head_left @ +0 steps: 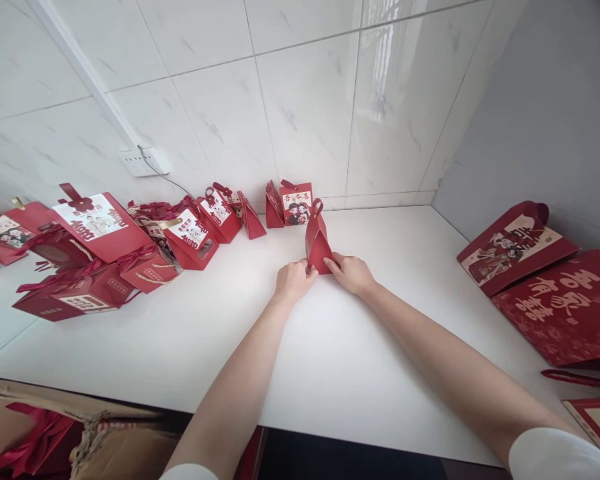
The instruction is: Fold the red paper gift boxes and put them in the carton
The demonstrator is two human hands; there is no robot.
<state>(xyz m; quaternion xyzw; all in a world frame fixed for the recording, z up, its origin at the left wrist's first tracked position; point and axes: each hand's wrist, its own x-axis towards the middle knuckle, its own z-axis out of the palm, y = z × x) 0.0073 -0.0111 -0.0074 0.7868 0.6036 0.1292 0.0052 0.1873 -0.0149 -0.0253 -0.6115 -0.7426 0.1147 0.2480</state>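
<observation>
A small red triangular gift box point(318, 241) with a loop handle stands upright on the white countertop point(340, 347). My left hand point(294, 279) pinches its lower left corner, fingers closed. My right hand point(351, 272) grips its lower right corner, fingers closed on the box's base. Both arms stretch forward from the near edge.
Several red gift boxes point(103, 227) with ribbons and picture labels line the tiled wall at left and back point(296, 203). Flat red gift bags point(517, 245) lie at right. A wall socket point(143, 161) sits above. A cardboard box point(55, 433) with red items is below the counter's near left edge.
</observation>
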